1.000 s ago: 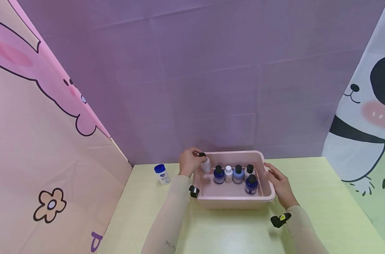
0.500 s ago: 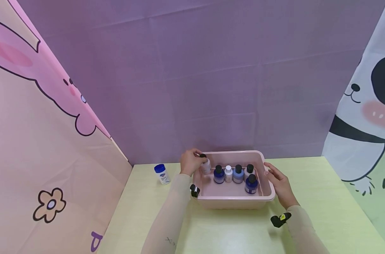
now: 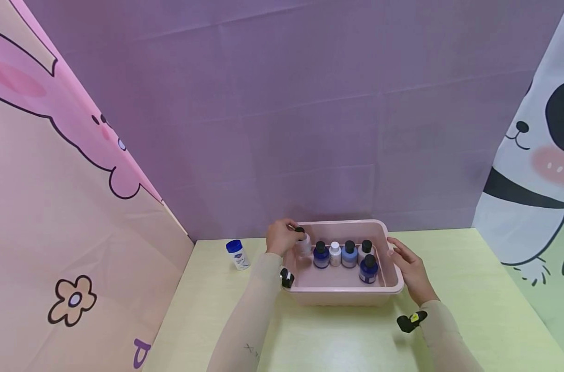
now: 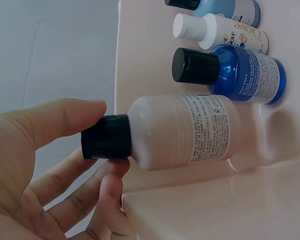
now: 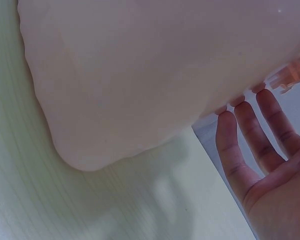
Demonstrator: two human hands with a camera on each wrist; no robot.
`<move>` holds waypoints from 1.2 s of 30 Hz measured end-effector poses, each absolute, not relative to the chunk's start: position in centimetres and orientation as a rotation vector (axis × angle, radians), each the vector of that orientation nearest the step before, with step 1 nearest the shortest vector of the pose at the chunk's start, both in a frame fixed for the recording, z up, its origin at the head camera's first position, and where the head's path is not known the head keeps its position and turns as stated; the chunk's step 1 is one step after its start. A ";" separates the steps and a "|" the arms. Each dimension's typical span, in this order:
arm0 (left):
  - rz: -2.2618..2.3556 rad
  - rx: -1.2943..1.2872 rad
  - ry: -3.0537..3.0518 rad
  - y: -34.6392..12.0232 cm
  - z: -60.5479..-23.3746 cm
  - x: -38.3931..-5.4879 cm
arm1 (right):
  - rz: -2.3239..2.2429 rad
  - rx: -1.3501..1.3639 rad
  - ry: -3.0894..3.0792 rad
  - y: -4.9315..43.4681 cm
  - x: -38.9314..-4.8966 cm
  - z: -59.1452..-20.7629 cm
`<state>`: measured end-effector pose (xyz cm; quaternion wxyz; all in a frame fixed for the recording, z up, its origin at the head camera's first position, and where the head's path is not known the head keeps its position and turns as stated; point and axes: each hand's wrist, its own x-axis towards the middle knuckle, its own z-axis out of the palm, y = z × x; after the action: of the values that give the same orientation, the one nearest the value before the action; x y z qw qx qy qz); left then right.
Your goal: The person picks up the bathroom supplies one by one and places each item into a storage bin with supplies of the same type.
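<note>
Inside a pink plastic basin, several small bottles stand upright. At its left end my left hand pinches the black cap of a pale pink bottle between thumb and fingers. Beside that bottle is a dark blue bottle with a black cap, then a small white bottle and a light blue bottle. A pale bottle and a second dark blue bottle are at the right. My right hand touches the basin's right outer side with fairly straight fingertips.
A white bottle with a blue cap stands on the pale wooden table, left of the basin. Behind rises a purple cloth backdrop. Printed cloths flank the table on both sides.
My left hand has shifted slightly right and down into the basin along with the pale pink bottle. The right hand stays at the basin's side.
</note>
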<state>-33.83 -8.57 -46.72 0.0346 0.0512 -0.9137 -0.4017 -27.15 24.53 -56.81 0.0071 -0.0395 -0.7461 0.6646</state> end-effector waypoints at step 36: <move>-0.946 0.132 -3.017 -7.8 -46.9 -35.2 | 2.072 -0.167 -2.361 24.2 -27.0 -56.5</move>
<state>-35.22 -7.84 -46.91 -0.0117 0.0418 -0.9533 -0.2988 -26.98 24.25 -56.50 -0.0019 -0.0532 -0.7505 0.6587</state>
